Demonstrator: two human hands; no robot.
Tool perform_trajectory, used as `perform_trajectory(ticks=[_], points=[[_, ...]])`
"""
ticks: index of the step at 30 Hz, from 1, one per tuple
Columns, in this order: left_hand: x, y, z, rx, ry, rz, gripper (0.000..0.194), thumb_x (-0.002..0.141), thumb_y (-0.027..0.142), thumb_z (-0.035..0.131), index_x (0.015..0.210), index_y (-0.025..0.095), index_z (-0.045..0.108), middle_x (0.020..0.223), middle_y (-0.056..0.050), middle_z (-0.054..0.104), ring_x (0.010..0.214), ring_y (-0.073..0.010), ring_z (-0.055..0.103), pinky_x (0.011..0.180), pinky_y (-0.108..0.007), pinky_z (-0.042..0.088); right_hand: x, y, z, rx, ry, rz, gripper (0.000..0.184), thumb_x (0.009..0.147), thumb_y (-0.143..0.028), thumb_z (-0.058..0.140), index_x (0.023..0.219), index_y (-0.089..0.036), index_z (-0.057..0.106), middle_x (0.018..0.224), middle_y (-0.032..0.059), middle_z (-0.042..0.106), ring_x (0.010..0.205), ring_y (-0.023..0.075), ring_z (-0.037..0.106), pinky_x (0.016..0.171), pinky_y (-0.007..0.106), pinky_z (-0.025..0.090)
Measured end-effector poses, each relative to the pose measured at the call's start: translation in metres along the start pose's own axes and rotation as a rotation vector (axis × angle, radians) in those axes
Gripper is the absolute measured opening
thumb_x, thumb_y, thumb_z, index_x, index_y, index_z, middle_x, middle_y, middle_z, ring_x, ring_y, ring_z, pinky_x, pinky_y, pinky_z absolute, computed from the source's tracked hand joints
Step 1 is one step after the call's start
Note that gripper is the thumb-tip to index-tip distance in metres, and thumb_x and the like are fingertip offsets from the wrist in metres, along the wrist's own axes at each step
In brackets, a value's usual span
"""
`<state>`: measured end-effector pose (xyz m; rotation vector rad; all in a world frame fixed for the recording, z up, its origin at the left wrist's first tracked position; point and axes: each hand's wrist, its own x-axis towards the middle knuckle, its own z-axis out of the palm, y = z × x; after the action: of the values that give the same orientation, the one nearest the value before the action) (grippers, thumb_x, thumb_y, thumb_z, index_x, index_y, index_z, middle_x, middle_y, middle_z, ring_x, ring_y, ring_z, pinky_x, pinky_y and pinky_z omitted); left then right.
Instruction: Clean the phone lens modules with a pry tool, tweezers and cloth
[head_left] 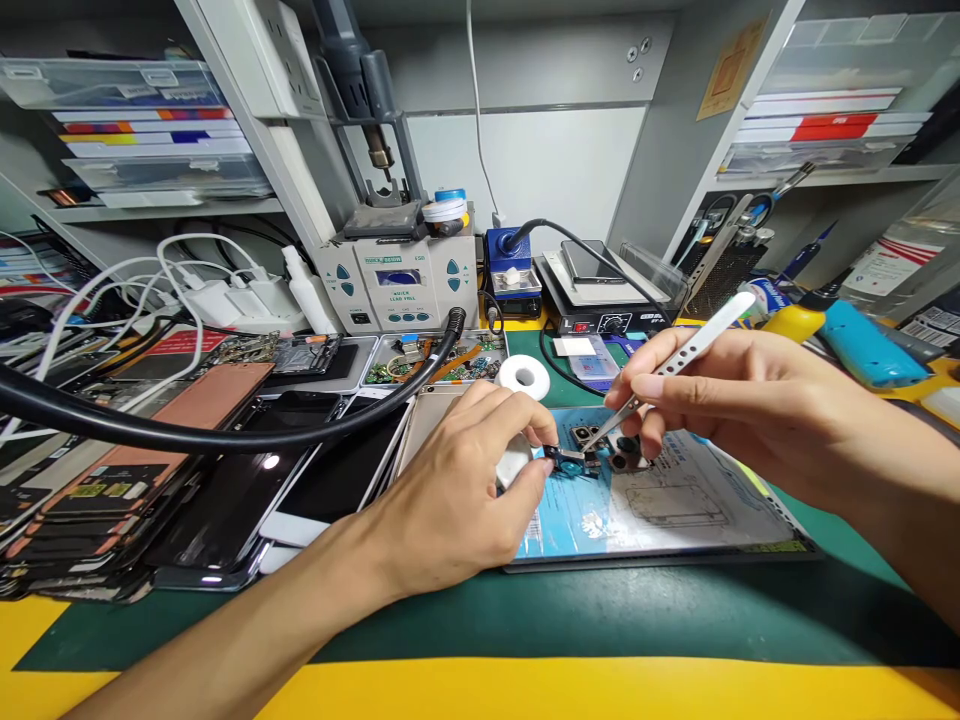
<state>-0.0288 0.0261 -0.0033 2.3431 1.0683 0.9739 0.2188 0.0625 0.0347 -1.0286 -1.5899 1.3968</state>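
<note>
My left hand pinches a small dark electronic part between thumb and fingertips, just above a blue and white printed board. In my right hand is a pair of tweezers with a row of holes, slanting down to the left. Its tips reach the near end of the small part; whether they grip it I cannot tell. Phone camera modules lie on the board right beside the tips. A white round object sits partly hidden behind my left hand.
Phones and phone frames are piled at the left, under a thick black hose. A hot air station, a tray of small parts and a white roll stand behind. Bottles and a blue tool are at the right.
</note>
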Motion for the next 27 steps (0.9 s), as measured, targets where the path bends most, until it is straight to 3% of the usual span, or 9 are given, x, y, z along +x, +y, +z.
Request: perform_trajectory(ticks=[8,19,27], points=[[-0.0006,-0.0007,-0.0001,0.002,0.007,-0.006,0.015,0.090,0.008,0.061,0.098,0.020,0.058,0.096,0.000,0.060,0.096,-0.0162,0.052,0.078,-0.028,0.045,0.0026,0.0008,-0.0005,0.004,0.007,-0.023,0.018,0.077,-0.040,0.087,0.079,-0.022,0.085,0.091,0.0038,0.071,0.065,0.0166,0.069,0.062,0.030,0.057],[0.0003,-0.0010,0.0011,0.001,0.020,0.004,0.016,0.090,0.008,0.062,0.097,0.021,0.059,0.096,0.000,0.061,0.095,-0.0166,0.052,0.076,-0.027,0.045,0.0011,0.0032,-0.0024,-0.084,0.006,-0.031,0.029,0.080,-0.043,0.084,0.064,-0.019,0.082,0.097,0.0053,0.071,0.068,0.0166,0.070,0.066,0.031,0.057],[-0.0005,-0.0012,0.0009,0.009,0.023,0.002,0.016,0.089,0.007,0.062,0.098,0.021,0.058,0.096,0.000,0.061,0.096,-0.0167,0.052,0.078,-0.029,0.045,0.0010,-0.0022,0.0019,-0.016,0.030,-0.018,0.019,0.078,-0.038,0.086,0.075,-0.020,0.084,0.090,0.0041,0.072,0.066,0.0159,0.071,0.064,0.029,0.058]])
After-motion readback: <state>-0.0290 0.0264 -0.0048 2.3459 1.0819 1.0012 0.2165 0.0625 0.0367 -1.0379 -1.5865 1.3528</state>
